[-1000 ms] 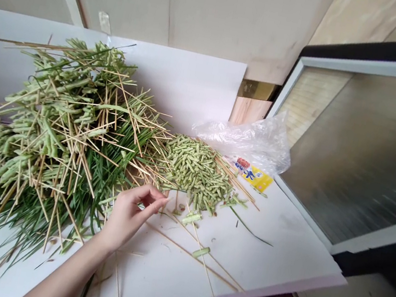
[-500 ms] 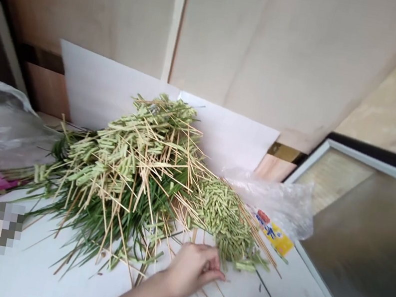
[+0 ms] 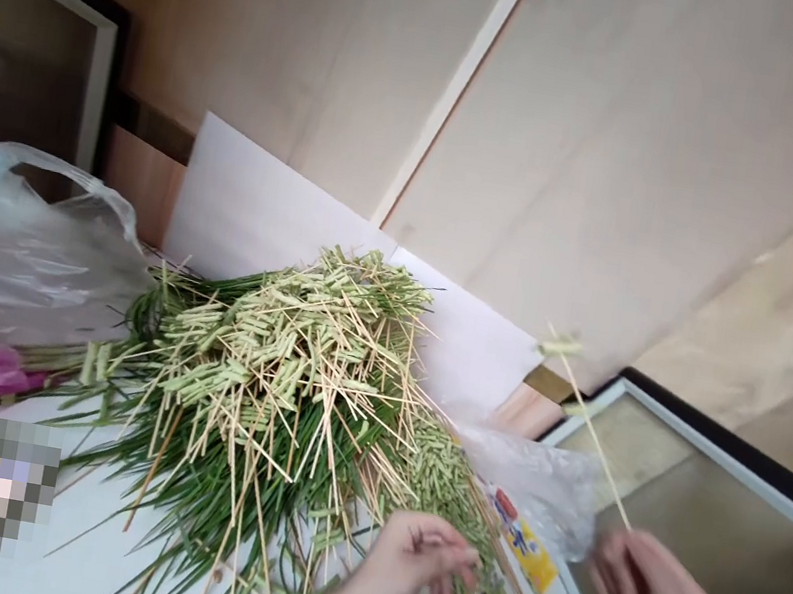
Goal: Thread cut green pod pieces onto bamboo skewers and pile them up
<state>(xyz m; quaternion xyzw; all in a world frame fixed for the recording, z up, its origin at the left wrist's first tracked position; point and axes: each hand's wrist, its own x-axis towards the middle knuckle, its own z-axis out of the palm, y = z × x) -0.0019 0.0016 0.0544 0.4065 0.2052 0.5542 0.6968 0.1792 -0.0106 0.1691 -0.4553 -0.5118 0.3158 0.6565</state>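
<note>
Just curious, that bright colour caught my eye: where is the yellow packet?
The yellow printed packet sits right of centre in the head view, against the clear plastic bag, beside the heap of skewered greens, just past the left hand.

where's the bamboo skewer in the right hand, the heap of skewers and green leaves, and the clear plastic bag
bamboo skewer (image 3: 591, 431), head view, on its bare shaft above the hand
heap of skewers and green leaves (image 3: 278, 369), head view, on the heap's middle
clear plastic bag (image 3: 29, 266), head view, on the bag's middle
</note>
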